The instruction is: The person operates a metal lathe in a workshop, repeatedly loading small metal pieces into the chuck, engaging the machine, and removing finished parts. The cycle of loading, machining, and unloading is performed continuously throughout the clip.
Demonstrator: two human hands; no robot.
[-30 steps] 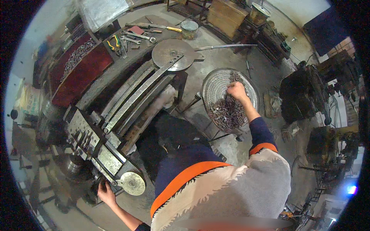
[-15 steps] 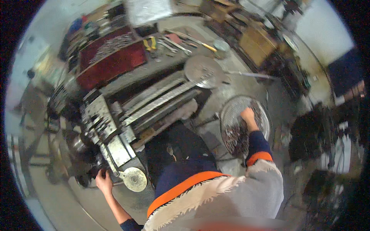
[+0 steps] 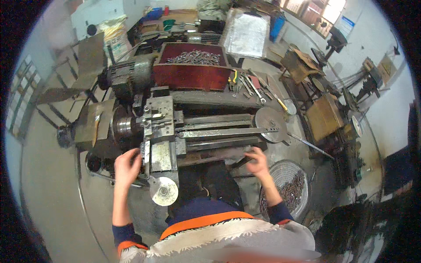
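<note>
A small lathe-like machine stands before me, with a metal carriage (image 3: 158, 117) and a round pale handwheel (image 3: 164, 191) at its near end. My left hand (image 3: 127, 167) is beside the carriage's left edge, below the spindle (image 3: 124, 127). Its fingers are curled together, and whatever they hold is hidden. In front of the machine's bed rails (image 3: 210, 143), my right hand (image 3: 258, 163) pinches a small greyish metal part (image 3: 248, 149) between thumb and fingers. Below that hand, a round woven basket (image 3: 280, 165) holds many small brownish metal parts (image 3: 294, 190).
Behind the rails sits a red box (image 3: 190, 78) heaped with small metal pieces. Wrenches (image 3: 256, 87) and yellow-handled pliers (image 3: 233, 79) lie to its right. A metal disc (image 3: 270, 125) and a long rod (image 3: 311, 146) extend at the bed's right end. A motor (image 3: 131, 74) stands at left.
My right hand has left the basket and come leftward to the machine's front. My left hand has risen beside the carriage. The view has turned and now takes in more of the room.
</note>
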